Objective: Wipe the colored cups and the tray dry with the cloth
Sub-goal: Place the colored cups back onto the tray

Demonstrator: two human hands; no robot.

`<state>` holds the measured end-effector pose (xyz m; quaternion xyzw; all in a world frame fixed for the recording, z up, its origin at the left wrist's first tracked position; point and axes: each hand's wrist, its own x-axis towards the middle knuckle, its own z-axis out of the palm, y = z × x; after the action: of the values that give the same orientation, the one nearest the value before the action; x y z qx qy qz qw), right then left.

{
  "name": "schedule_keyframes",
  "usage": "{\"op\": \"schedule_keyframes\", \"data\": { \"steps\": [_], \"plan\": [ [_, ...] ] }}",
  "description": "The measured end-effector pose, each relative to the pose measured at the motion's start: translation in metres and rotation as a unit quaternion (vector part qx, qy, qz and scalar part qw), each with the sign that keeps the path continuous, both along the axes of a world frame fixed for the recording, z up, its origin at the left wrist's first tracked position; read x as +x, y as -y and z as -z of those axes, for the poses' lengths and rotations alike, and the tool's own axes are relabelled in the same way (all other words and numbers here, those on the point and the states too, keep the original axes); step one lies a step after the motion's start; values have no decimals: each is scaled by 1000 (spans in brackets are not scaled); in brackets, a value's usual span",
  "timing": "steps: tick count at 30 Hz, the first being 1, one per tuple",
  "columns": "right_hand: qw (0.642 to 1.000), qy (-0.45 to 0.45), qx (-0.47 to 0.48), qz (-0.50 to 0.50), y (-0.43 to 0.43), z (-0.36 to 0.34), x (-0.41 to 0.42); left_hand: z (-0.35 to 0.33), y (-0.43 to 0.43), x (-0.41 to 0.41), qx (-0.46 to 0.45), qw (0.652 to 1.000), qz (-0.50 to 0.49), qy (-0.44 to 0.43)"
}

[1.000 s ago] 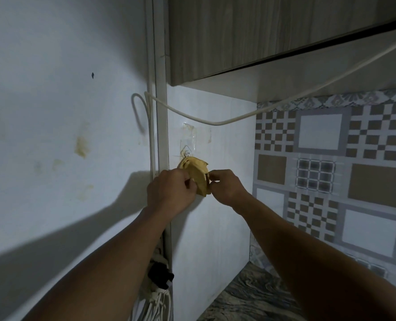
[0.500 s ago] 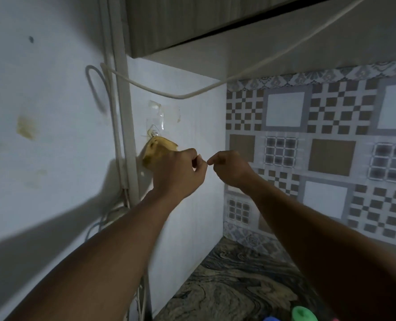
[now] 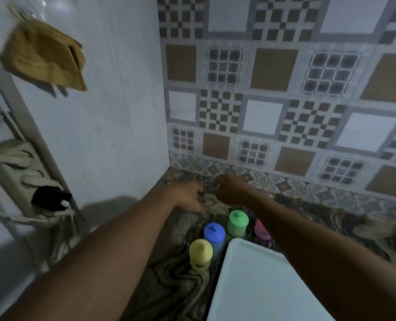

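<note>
Nearest of all lies one pale tray (image 3: 257, 286), flat on the dark marbled counter (image 3: 176, 283), its far corner just beside the cups. Four cups stand upside down in a loose cluster at that corner: one yellow cup (image 3: 201, 254) closest, one blue cup (image 3: 214, 234) just behind it, one green cup (image 3: 237, 223) farther on, and one pink cup (image 3: 261, 229) to the right, partly hidden behind the person's right forearm. Two bare arms reach out over all this. The left hand (image 3: 187, 196) hangs above the counter beyond the cups, fingers loosely spread and pointing down, holding nothing. The right hand (image 3: 230, 189) hovers close beside it, fingers curled inward; the blur keeps me from telling whether anything is pinched there. Neither hand touches a cup. Farther off, up on the white side wall (image 3: 113, 112), one yellow-brown cloth (image 3: 46, 56) hangs well apart from both hands. To the left, one power strip (image 3: 18, 179) with a black plug sits amid pale cables. Patterned tiles (image 3: 285, 89) cover the back wall.
</note>
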<state>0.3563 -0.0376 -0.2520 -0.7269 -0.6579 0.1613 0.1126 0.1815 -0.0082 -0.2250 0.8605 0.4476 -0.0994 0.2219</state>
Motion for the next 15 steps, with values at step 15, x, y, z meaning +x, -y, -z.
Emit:
{"op": "schedule_keyframes", "data": {
  "steps": [15],
  "plan": [
    [970, 191, -58, -136, 36, 113, -11, 125, 34, -5, -36, 994, -17, -103]
  ]
}}
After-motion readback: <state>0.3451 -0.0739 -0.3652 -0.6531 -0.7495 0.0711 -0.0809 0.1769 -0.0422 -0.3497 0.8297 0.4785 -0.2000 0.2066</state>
